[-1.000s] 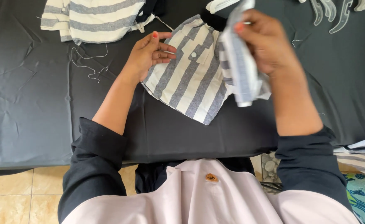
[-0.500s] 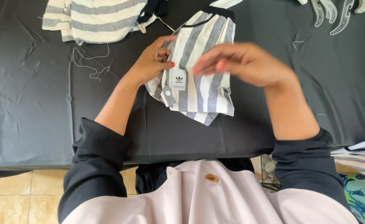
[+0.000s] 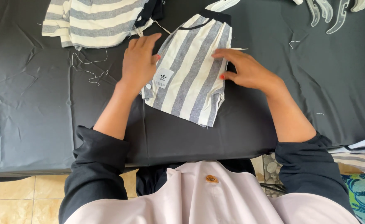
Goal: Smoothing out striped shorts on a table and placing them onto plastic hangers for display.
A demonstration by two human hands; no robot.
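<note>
Looks like a small garment workshop: black cloth-covered worktable (image 3: 33, 103) strewn with loose thread ends (image 3: 89, 68), striped folded garment (image 3: 191, 70) laid flat, another striped pile (image 3: 95, 20) beside it, clear plastic hangers (image 3: 332, 12) waiting at the far edge, tiled floor (image 3: 20, 195) below.

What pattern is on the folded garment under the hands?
Grey and cream stripes on the folded garment, clear in the head view.

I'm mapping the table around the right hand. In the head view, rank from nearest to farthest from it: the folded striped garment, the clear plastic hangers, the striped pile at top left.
1. Folded striped garment: under the right hand, its fingers resting on the right edge.
2. Clear plastic hangers: up at the top right.
3. Striped pile: top left, beyond the left hand.
</note>
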